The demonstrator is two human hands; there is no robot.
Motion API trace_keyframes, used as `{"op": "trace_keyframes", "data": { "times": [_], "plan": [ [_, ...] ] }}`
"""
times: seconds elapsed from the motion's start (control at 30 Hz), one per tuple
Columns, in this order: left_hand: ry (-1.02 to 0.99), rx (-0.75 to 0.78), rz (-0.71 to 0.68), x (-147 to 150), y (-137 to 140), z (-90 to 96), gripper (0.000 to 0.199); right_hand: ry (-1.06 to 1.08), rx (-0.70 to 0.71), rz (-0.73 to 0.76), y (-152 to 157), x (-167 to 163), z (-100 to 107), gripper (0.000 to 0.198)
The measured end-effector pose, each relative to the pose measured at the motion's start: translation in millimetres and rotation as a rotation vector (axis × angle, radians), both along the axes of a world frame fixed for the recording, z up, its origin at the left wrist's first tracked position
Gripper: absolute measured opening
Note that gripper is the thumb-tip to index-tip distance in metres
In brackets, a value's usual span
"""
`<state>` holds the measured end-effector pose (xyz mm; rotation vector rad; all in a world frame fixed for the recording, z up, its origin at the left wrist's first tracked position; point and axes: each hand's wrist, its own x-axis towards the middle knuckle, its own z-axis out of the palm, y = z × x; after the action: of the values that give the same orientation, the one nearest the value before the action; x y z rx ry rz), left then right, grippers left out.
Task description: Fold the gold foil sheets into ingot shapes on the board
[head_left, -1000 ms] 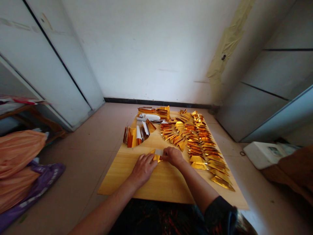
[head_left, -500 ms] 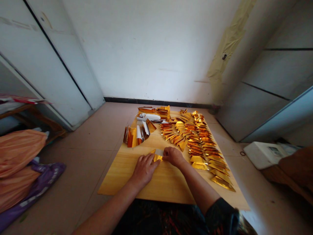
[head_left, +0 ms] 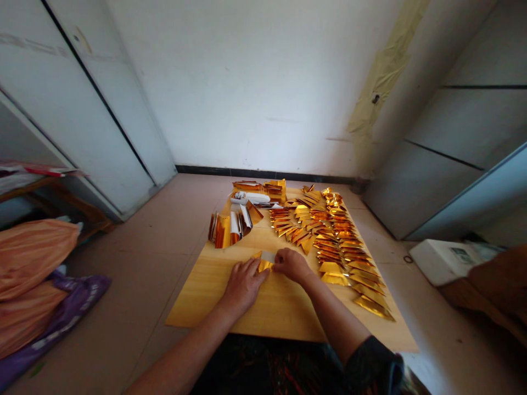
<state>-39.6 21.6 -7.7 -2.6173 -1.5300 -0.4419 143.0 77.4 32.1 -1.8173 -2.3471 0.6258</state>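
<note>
Between my hands, on the wooden board (head_left: 214,291), lies a sheet of gold foil paper (head_left: 264,265), partly folded, its pale grey inner side showing at the top. My left hand (head_left: 244,282) grips its left part, fingers on top and thumb at the near edge. Curled fingers of my right hand (head_left: 293,265) pinch the right end; the fingertips are partly hidden. To the right of that hand are several folded gold paper ingots (head_left: 332,269), set in overlapping rows.
Gold and white sheets (head_left: 230,227) stand bunched at the board's left, with more sheets (head_left: 274,189) behind. A white box (head_left: 442,260) is on the right. Orange bags (head_left: 33,258) and a purple bag (head_left: 82,291) lie on the left. A wall (head_left: 263,99) rises beyond the board.
My right hand has shifted very slightly at the paper's right end. My left hand keeps its place on the sheet, and the camera view has moved a little.
</note>
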Motion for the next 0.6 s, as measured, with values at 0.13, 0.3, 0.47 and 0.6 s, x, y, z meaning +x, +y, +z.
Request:
{"op": "trace_keyframes", "data": {
  "times": [0.13, 0.3, 0.47, 0.6],
  "plan": [
    [-0.004, -0.011, 0.004, -0.4, 0.3, -1.4, 0.031, -0.045, 0.022, -0.030, -3.3, -4.8, -0.1, 0.019],
    [0.022, -0.015, 0.013, 0.6, 0.4, 0.2, 0.032, 0.004, -0.013, -0.030, -1.0, -2.2, 4.8, 0.014],
    [0.028, -0.023, 0.017, 1.1, 0.2, 1.3, 0.032, -0.009, -0.024, -0.057, 1.4, -4.6, 3.4, 0.009],
    [0.018, -0.010, 0.010, 0.1, -0.2, 1.5, 0.032, -0.051, 0.010, -0.067, 0.1, -7.1, -0.3, 0.022]
  ]
}}
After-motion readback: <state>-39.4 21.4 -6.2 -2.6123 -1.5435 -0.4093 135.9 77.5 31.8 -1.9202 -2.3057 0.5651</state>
